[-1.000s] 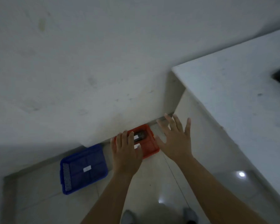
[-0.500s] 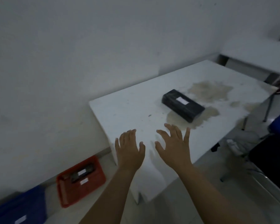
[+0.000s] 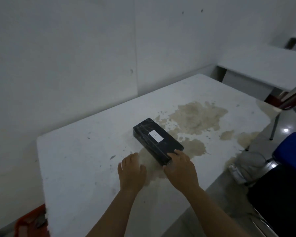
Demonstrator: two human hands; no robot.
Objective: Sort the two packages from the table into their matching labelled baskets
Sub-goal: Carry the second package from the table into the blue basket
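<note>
A black rectangular package (image 3: 154, 138) with a white label on top lies flat on the white table (image 3: 79, 161), beside a brown stain. My right hand (image 3: 180, 169) rests against the package's near end, fingers touching its corner. My left hand (image 3: 131, 170) hovers just left of that end, fingers apart, holding nothing. The red basket (image 3: 30, 223) stands on the floor at the bottom left, partly hidden by the table's edge; something dark lies in it. The blue basket is out of view.
A wall runs along the table's far side. A second white table (image 3: 263, 65) stands at the back right. A chair with a blue seat (image 3: 292, 147) and a grey bag (image 3: 246, 166) sit to the right on the floor.
The view swung up from the baskets on the floor to the table. Both hands moved forward over the tabletop, and my right hand has reached the package's near end.
</note>
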